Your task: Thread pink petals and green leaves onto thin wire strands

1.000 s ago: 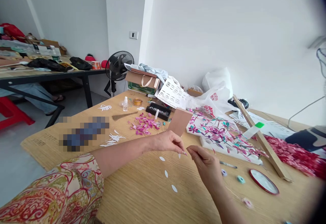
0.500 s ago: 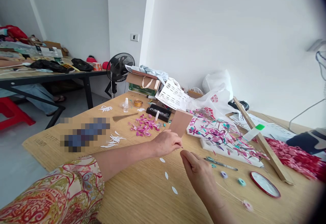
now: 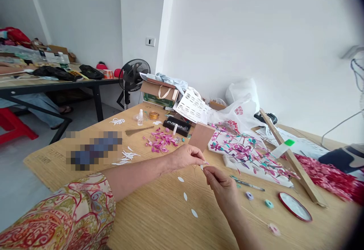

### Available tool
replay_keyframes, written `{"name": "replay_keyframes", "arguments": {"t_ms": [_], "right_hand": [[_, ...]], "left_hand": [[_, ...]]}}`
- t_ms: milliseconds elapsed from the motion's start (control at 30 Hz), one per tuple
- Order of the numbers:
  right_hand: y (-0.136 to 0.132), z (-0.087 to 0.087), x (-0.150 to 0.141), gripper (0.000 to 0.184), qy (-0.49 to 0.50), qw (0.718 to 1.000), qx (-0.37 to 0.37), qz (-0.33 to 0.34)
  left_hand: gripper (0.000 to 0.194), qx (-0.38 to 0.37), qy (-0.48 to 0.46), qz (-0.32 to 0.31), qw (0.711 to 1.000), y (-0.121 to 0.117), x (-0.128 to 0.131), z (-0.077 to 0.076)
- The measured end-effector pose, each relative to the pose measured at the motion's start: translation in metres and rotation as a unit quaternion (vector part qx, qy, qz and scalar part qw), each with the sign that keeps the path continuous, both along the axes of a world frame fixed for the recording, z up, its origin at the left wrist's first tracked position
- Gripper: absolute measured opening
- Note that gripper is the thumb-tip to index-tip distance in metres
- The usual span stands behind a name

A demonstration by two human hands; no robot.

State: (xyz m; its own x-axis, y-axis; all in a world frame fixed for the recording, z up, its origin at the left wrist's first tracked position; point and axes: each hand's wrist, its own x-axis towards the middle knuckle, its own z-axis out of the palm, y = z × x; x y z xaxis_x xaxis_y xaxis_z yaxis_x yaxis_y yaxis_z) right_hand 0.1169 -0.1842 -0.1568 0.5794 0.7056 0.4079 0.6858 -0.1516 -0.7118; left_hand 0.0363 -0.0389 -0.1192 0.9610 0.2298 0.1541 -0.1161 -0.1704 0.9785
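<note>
My left hand [image 3: 186, 156] hovers over the wooden table [image 3: 159, 219] with its fingertips pinched on a small white petal piece [image 3: 202, 166]. My right hand [image 3: 220, 183] meets it from the right, thumb and forefinger pinched close to the same piece, on a very fine wire I can barely make out. Below the hands three white paper petals [image 3: 186, 196] lie in a row on the table. A thin thread runs from the right hand toward a small pink spool [image 3: 274, 228].
A pile of pink petals [image 3: 161, 140], a brown card [image 3: 201, 136], a white foam board with pink flowers [image 3: 247, 153], scissors [image 3: 247, 184], small spools [image 3: 269, 203], a red-rimmed lid [image 3: 294, 206] and a wooden stick [image 3: 288, 154] lie around. Fan [image 3: 133, 76] and boxes at the back.
The hands parted slightly and have come back together; the right hand has risen toward the left fingertips, which pinch the white piece again.
</note>
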Motion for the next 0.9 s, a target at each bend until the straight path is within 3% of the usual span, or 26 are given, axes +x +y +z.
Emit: {"name": "replay_keyframes", "arguments": {"t_ms": [100, 167, 267, 333, 400, 500, 600, 667, 767, 900], "right_hand": [[0.0, 0.004, -0.01, 0.027, -0.115, 0.993, -0.03, -0.004], [-0.002, 0.008, -0.015, 0.028, -0.203, 0.978, -0.052, -0.002], [-0.006, 0.017, -0.015, 0.031, -0.287, 0.955, -0.078, 0.006], [-0.009, 0.022, -0.011, 0.031, -0.283, 0.956, -0.082, 0.01], [-0.012, 0.024, -0.003, 0.027, -0.233, 0.97, -0.072, 0.008], [-0.012, 0.023, 0.007, 0.024, -0.088, 0.995, -0.05, 0.012], [-0.008, 0.016, 0.011, 0.025, 0.077, 0.996, -0.015, 0.048], [-0.005, 0.011, 0.009, 0.027, 0.142, 0.988, 0.009, 0.058], [-0.001, 0.006, 0.002, 0.028, 0.128, 0.991, 0.007, 0.047], [0.0, 0.006, -0.01, 0.027, -0.04, 0.998, -0.041, 0.001]], "left_hand": [[0.006, 0.132, -0.012, 0.052, 0.99, 0.0, 0.002, -0.002], [0.007, 0.254, -0.042, 0.068, 0.964, 0.0, 0.003, -0.005], [0.01, 0.408, -0.08, 0.042, 0.909, 0.001, 0.003, -0.008], [0.011, 0.441, -0.08, -0.003, 0.894, 0.001, 0.003, -0.009], [0.009, 0.4, -0.065, -0.054, 0.912, 0.001, 0.001, -0.007], [0.005, 0.237, -0.023, -0.102, 0.966, 0.0, -0.001, -0.003], [0.009, 0.065, -0.004, -0.108, 0.992, 0.0, -0.002, -0.002], [0.011, -0.001, -0.011, -0.09, 0.996, 0.0, -0.002, -0.001], [0.01, -0.003, -0.009, -0.03, 0.999, -0.001, -0.001, -0.001], [0.007, 0.136, -0.006, 0.053, 0.989, -0.002, 0.001, -0.003]]}}
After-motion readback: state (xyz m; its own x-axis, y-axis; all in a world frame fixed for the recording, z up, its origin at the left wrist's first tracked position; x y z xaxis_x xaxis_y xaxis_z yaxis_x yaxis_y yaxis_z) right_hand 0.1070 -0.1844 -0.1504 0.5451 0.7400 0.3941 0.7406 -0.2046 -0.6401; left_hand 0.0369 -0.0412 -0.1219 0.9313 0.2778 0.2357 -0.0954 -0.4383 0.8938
